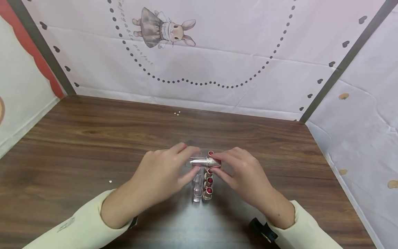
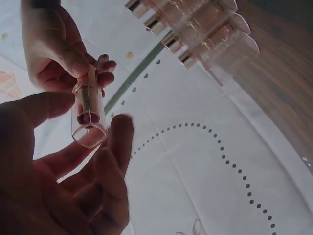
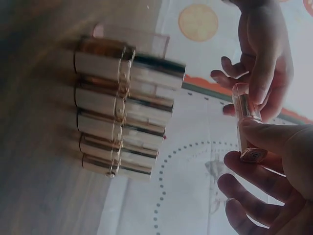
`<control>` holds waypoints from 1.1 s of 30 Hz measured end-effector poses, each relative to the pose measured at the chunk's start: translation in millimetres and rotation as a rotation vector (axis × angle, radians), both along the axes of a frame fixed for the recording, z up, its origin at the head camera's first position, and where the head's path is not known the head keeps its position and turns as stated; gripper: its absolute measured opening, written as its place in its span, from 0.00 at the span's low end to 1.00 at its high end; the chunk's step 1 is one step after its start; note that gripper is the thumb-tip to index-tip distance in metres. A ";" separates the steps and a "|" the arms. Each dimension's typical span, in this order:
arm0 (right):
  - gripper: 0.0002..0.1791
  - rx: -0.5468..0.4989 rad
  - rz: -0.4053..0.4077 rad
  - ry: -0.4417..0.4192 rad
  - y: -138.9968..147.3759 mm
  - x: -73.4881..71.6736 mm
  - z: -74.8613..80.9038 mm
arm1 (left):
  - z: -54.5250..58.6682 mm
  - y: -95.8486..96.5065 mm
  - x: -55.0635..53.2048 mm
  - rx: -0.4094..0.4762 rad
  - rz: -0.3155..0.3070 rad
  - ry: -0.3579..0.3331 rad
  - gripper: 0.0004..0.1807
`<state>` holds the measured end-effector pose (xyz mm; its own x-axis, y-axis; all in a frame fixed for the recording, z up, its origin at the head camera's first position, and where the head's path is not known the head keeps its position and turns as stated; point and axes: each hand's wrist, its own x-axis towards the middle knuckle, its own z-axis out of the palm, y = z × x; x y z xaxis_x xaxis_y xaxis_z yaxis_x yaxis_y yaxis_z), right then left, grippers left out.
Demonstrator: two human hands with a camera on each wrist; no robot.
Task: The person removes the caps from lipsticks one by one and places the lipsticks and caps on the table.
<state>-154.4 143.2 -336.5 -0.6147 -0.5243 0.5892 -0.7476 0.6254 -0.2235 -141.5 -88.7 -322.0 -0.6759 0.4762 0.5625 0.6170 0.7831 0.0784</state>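
A gold-cased lipstick (image 1: 213, 163) lies level between the two hands, its bullet inside a clear cap (image 2: 89, 135). My right hand (image 1: 245, 170) pinches the gold base between thumb and fingers. From the other side, my left hand (image 1: 163, 167) holds the clear cap with thumb and fingertips. Below them on the table stands a row of uncapped lipsticks (image 1: 209, 191) with red tips, seen from the side as gold tubes (image 3: 98, 101) in the right wrist view. Alongside runs a row of clear caps (image 1: 198, 192), partly hidden by the hands and the held lipstick.
The brown wooden table (image 1: 102, 135) is bounded by a printed cloth backdrop (image 1: 217, 65) behind and cloth on both sides. Small white bits (image 1: 177, 113) lie near the back edge, and another white scrap (image 1: 110, 181) sits on the left. Dark bands circle both wrists.
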 end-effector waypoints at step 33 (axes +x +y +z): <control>0.17 0.026 0.029 -0.050 1.6 24.8 -15.1 | -10.4 5.5 18.8 -0.115 -0.027 -0.037 0.11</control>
